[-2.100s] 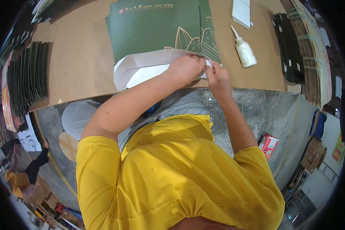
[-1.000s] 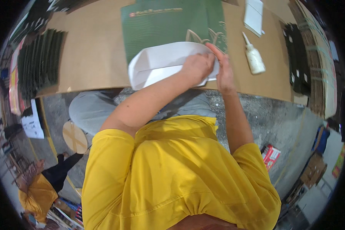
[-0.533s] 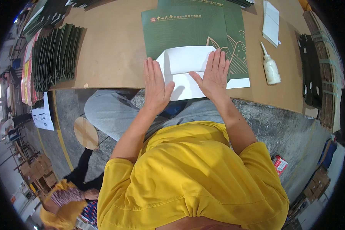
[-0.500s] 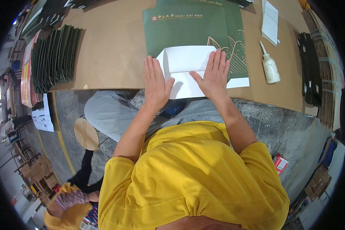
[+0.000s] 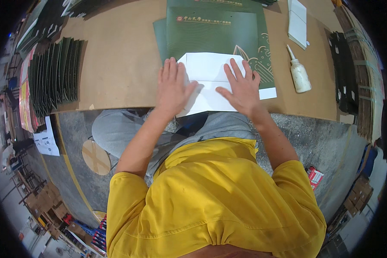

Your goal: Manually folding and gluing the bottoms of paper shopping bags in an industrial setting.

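Paper (image 5: 213,66), white and creased, with slanted upper corners, lies between and partly under the two flat hands: the left hand (image 5: 174,88) rests palm down on its left side, fingers straight and thumb held apart, while the right hand (image 5: 241,90) spreads its fingers over the right side. Just beyond both hands lie green printed sheets (image 5: 215,36); a squeeze bottle (image 5: 300,77) sits to the right of the right hand, and dark green folded pieces (image 5: 51,77) stand well left of the left hand.
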